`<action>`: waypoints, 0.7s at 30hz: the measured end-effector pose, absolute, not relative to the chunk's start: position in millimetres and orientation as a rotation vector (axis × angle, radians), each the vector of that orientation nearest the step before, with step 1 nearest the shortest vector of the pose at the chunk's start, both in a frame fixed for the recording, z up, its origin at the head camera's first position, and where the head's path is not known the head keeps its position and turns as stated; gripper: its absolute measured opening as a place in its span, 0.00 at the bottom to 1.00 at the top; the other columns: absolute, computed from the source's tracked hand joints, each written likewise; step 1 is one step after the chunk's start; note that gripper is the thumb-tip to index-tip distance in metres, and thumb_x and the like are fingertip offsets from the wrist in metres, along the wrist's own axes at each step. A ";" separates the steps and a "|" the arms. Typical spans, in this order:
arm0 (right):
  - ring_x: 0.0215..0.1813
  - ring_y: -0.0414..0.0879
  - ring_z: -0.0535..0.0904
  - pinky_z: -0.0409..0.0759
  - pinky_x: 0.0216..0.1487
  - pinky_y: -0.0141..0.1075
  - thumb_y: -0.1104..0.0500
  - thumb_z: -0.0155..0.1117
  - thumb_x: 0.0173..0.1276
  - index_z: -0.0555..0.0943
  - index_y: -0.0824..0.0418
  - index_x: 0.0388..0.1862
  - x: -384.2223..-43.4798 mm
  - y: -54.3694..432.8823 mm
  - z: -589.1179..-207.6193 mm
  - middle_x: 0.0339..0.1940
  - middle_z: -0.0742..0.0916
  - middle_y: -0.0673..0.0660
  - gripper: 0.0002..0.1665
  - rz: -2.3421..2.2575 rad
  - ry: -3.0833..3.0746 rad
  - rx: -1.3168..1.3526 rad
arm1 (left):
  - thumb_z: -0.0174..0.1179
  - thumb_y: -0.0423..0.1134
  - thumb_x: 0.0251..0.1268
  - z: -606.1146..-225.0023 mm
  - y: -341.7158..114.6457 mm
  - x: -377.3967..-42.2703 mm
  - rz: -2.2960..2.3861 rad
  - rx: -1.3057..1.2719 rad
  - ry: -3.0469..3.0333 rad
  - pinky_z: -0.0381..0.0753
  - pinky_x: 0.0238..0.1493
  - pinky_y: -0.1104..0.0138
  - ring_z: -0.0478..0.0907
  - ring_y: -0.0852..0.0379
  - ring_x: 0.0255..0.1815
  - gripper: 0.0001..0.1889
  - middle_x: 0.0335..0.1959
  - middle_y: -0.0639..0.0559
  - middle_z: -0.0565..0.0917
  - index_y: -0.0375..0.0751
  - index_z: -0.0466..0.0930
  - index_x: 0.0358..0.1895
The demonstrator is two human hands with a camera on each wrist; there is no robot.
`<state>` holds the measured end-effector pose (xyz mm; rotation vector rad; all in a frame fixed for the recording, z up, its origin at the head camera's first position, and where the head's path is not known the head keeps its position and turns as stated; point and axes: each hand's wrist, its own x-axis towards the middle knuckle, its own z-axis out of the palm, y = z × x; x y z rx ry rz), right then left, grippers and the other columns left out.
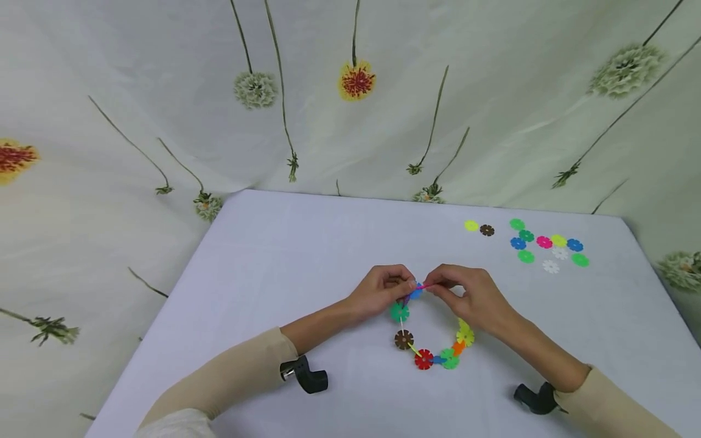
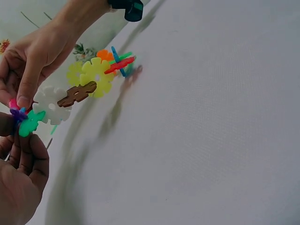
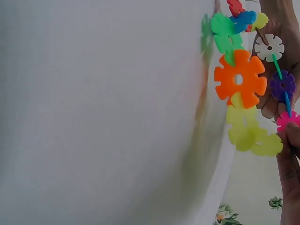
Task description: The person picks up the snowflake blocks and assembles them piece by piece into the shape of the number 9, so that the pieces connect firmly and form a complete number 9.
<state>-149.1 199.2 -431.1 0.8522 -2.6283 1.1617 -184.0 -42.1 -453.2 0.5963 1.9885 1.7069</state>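
One end of a curved chain [image 1: 419, 361] is being pinched by the left hand [image 1: 381, 289], a pink disc [image 3: 286, 122] there by the right hand [image 1: 475, 297]. Between them, notched, flower-shaped plastic discs [image 3: 251, 80] are being suspended in an arc.

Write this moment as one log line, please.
left hand: grips notched-disc chain | right hand: pinches pink notched disc | loose discs: on table

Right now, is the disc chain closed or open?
Open: the right wrist view shows its yellow end disc apart from the pink disc.
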 end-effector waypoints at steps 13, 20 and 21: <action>0.54 0.51 0.88 0.88 0.53 0.33 0.61 0.74 0.74 0.85 0.59 0.60 -191.6 250.6 -434.7 0.55 0.92 0.57 0.18 1.126 -2.835 0.617 | 0.60 0.38 0.82 -454.0 -49.9 -187.1 1.657 0.584 2.029 0.80 0.44 0.74 0.78 0.62 0.34 0.09 0.34 0.55 0.82 0.35 0.84 0.49; 0.61 0.61 0.80 0.82 0.62 0.52 0.54 0.68 0.79 0.79 0.65 0.66 -231.3 280.7 -439.0 0.62 0.84 0.66 0.23 1.042 -2.952 0.259 | 0.60 0.38 0.81 -453.9 -54.5 -185.9 1.658 0.579 2.024 0.79 0.43 0.74 0.77 0.62 0.35 0.09 0.33 0.56 0.82 0.34 0.83 0.49; 0.62 0.63 0.79 0.80 0.63 0.55 0.54 0.67 0.79 0.78 0.67 0.67 -235.5 283.0 -439.8 0.62 0.82 0.68 0.25 1.025 -2.956 0.222 | 0.60 0.38 0.81 -454.1 -54.6 -185.5 1.659 0.580 2.021 0.79 0.43 0.74 0.77 0.62 0.34 0.09 0.33 0.57 0.82 0.34 0.83 0.49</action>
